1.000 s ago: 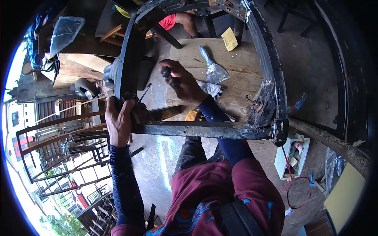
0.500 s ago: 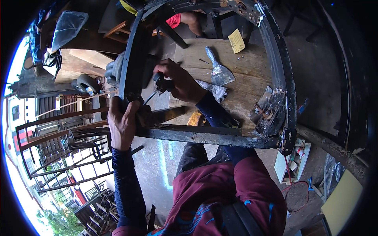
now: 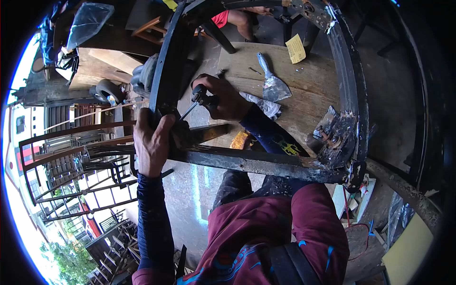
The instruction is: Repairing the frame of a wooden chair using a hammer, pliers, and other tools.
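A dark, worn wooden frame (image 3: 247, 164) with chipped black paint spans the view in front of me. My left hand (image 3: 152, 142) is closed round its near left corner, thumb on the inner side. Within the frame's opening, my right hand (image 3: 222, 99) grips the black handle of a screwdriver (image 3: 189, 111). The metal shaft slants down and left to the inside of that corner, close to my left thumb. The tip's contact point is hidden in shadow. A wooden corner brace (image 3: 209, 133) lies just below the shaft.
Beyond the frame, a wooden board (image 3: 304, 83) carries a putty knife (image 3: 275, 88), a sandpaper sheet (image 3: 295, 49) and a crumpled rag (image 3: 263, 105). Splintered wood with rusty bolts (image 3: 327, 137) sits at the frame's near right corner. A white box (image 3: 354, 199) stands lower right. Another person's leg (image 3: 242, 23) shows far ahead.
The whole scene sits slightly farther right as my view shifts. My right hand has turned a little on the screwdriver; my left hand keeps its hold on the corner.
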`<state>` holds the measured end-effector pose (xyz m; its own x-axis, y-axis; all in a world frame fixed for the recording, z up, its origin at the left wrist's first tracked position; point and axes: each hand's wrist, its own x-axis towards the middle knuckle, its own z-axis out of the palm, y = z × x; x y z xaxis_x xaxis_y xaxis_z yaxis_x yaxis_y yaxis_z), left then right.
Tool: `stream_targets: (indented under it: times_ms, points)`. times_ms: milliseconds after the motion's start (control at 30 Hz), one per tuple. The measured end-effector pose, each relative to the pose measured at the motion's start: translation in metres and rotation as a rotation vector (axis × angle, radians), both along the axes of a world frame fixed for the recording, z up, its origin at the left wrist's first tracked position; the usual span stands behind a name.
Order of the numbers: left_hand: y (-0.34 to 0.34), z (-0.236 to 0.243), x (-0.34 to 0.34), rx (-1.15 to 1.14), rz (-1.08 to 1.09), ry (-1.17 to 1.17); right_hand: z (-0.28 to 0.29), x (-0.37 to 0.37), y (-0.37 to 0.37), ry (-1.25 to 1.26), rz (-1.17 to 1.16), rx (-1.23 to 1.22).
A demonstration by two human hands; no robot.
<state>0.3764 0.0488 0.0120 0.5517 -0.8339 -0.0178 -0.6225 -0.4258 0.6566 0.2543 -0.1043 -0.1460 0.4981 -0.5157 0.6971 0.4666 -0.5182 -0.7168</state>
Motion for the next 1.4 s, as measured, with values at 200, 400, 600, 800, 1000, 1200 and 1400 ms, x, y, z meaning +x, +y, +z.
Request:
stream_targets:
  times_ms: [200,400,600,800,1000,1200,1400]
  points:
    - [-0.002,0.001,-0.002,-0.004,-0.014,-0.064,0.015,-0.017,0.015,0.102,-0.003,0.132]
    - [-0.002,0.000,-0.001,0.042,0.076,-0.043,0.029,-0.046,0.035,0.367,-0.037,0.216]
    - [0.000,-0.004,0.002,0.030,0.068,0.012,0.041,-0.063,0.036,0.532,-0.035,0.149]
    - [-0.002,-0.002,-0.001,-0.038,0.025,-0.037,0.048,-0.055,0.041,0.392,0.055,0.305]
    - [-0.002,-0.002,0.000,-0.010,0.052,-0.040,0.032,-0.050,0.051,0.376,0.267,0.546]
    - [-0.002,-0.003,-0.001,-0.059,0.024,0.008,0.007,-0.049,0.016,0.218,-0.313,0.156]
    - [-0.004,0.005,-0.008,0.063,0.078,-0.055,-0.015,-0.005,-0.053,-0.103,-0.496,-0.254]
